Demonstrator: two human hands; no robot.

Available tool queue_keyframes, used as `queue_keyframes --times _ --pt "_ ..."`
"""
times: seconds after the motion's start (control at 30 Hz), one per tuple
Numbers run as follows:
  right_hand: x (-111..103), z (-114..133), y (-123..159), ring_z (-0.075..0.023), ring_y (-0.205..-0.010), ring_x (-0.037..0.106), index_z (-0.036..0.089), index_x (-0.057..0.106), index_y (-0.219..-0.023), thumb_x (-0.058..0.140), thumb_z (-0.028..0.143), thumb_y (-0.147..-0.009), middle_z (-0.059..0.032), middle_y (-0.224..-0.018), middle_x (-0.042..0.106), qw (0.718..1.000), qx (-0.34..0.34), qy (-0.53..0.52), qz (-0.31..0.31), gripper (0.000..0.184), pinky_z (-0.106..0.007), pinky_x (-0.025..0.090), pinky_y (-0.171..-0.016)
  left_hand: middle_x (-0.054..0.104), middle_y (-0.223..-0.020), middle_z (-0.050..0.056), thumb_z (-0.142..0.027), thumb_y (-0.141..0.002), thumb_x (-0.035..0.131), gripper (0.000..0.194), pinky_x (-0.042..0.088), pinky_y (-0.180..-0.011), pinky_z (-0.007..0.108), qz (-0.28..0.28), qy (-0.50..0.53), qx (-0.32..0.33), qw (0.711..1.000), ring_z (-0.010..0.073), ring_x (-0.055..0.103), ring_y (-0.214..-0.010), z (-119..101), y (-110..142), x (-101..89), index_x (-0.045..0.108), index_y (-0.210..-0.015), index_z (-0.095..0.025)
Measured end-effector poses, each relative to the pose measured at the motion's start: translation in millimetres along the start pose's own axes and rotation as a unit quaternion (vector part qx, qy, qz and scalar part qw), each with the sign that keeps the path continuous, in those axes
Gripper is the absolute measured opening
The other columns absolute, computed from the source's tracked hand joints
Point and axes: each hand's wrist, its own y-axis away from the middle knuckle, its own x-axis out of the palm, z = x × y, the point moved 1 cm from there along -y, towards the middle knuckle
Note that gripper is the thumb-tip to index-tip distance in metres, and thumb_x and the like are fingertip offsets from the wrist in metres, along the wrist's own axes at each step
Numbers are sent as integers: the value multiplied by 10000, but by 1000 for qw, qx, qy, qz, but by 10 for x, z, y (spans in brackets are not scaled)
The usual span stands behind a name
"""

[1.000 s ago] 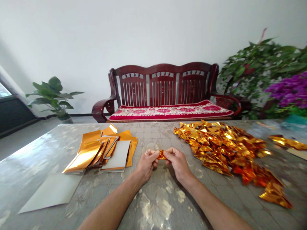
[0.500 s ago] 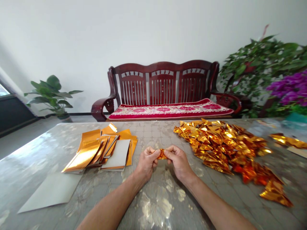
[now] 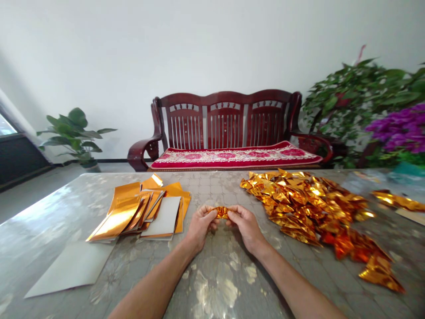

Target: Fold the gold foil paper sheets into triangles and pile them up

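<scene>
Between my two hands is a small piece of folded gold foil paper (image 3: 222, 212), held just above the table in the middle of the view. My left hand (image 3: 203, 223) pinches its left end between thumb and fingers. The opposite end is pinched by my right hand (image 3: 244, 223). Off to the left lies a loose stack of gold foil sheets (image 3: 124, 212), some showing their pale backs. A large heap of folded gold foil pieces (image 3: 299, 199) spreads out to the right.
One pale sheet (image 3: 71, 268) lies face down at the left front of the patterned table (image 3: 215, 283). Clear plastic and a gold foil strip (image 3: 398, 200) are at the far right. Behind the table stand a dark wooden bench (image 3: 226, 119) and potted plants (image 3: 75, 133).
The gold foil piece between my fingers now looks more arched and crumpled in the middle. Both hands stay in nearly the same place, and the stack and heap look unchanged.
</scene>
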Motion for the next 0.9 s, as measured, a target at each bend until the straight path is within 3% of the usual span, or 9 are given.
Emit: queue_keyframes --times 0.17,0.5,0.67,0.77,0.9 --pt "-40 3 0 -125 -582 600 151 693 -866 809 403 -610 -24 -738 709 999 31 -26 0 378 -239 448 -572 692 -652 8 -264 -595 847 364 459 -475 144 6 45 -21 999 77 610 -513 -20 11 -38 649 -870 -129" --pt "-26 25 -11 -95 -477 523 150 706 -775 783 354 -575 -12 -662 690 999 4 -18 -37 296 -226 411 -492 709 -654 42 -222 -561 882 333 496 -456 163 -22 45 -25 998 103 640 -505 -18 9 -6 697 -807 -93" --pt "-51 43 -10 -146 -601 628 168 714 -912 704 390 -683 -41 -827 734 999 -16 31 10 319 -254 468 -576 710 -676 35 -292 -619 865 329 527 -501 190 -38 20 11 999 108 646 -525 -10 -15 -19 681 -823 -112" --pt "-96 12 -36 -172 -671 666 192 688 -1046 620 321 -706 -36 -921 738 999 -7 33 38 371 -275 501 -621 703 -666 32 -365 -683 818 349 507 -477 179 -44 8 19 999 92 620 -498 -5 -33 -48 679 -879 -112" --pt "-193 -61 -109 -182 -672 663 191 672 -1091 531 249 -692 -26 -872 719 989 -60 133 -9 427 -317 519 -673 687 -637 30 -382 -737 762 341 495 -468 171 -54 -2 25 998 87 609 -487 -3 -56 -77 674 -912 -103"
